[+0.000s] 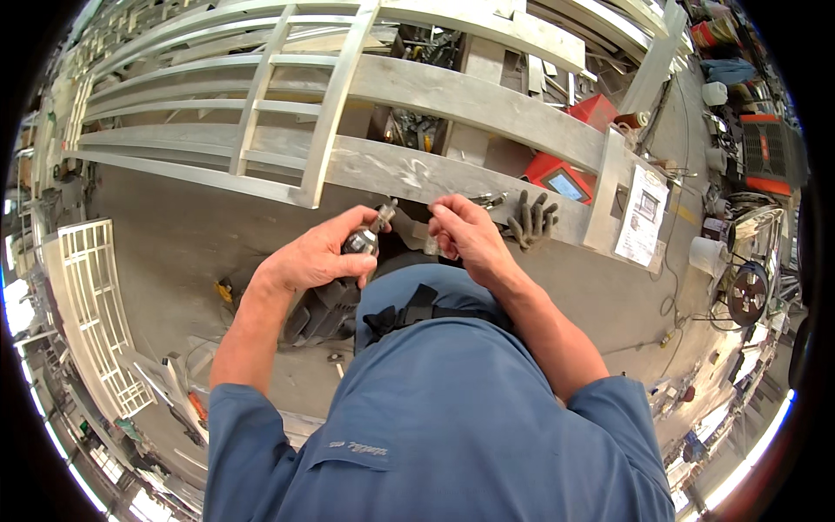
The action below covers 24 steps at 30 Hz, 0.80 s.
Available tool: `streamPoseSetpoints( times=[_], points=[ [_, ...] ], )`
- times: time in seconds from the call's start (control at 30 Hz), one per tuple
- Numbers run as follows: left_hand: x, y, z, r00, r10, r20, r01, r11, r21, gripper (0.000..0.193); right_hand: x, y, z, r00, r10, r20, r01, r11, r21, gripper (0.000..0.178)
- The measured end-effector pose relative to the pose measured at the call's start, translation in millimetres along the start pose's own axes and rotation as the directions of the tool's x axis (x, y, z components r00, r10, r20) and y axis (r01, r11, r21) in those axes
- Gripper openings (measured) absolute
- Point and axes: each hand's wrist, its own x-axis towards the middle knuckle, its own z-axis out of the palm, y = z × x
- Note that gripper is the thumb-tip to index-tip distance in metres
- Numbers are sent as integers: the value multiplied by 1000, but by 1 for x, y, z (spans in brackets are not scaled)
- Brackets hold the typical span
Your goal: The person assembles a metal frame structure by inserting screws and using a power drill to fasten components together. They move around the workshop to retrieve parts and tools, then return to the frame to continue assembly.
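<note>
In front of the person's waist, the left hand (pixel 315 250) is grasping a drill (pixel 358 243), with the thumb and fingers wrapping around its dark front end and the metal tip pointing up and away from the body. Just to the right, the right hand (pixel 474 235) is bending its fingers inward, thumb near forefinger; whether it is gripping anything small cannot be told. The two hands are standing apart, near the close edge of a long metal beam (pixel 409 171). On that beam, beyond the right hand, a dark grey glove (pixel 531 217) is lying near the edge, with a small metal tool (pixel 489 199) sitting just beside it. Farther back, a red box (pixel 541 170) is showing a small screen. At the right end, a printed sheet (pixel 644 213) is lying over a pale metal piece (pixel 602 204). To the left, a ladder-like metal frame (pixel 335 104) is resting across the beams.
</note>
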Motion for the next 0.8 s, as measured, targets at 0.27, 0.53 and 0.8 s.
streamPoseSetpoints(
  times=[0.27,0.53,0.8],
  points=[
    [-1,19,-28,942,168,-290,-166,986,31,45,13,21,-13,985,124,121,-133,989,69,34],
    [35,6,7,934,192,-301,-238,963,-123,44,11,-9,-11,999,24,42,-16,983,-183,19],
    [38,5,23,920,220,-325,-231,973,6,47,13,-29,-10,951,-309,9,257,777,-575,19]
  ],
)
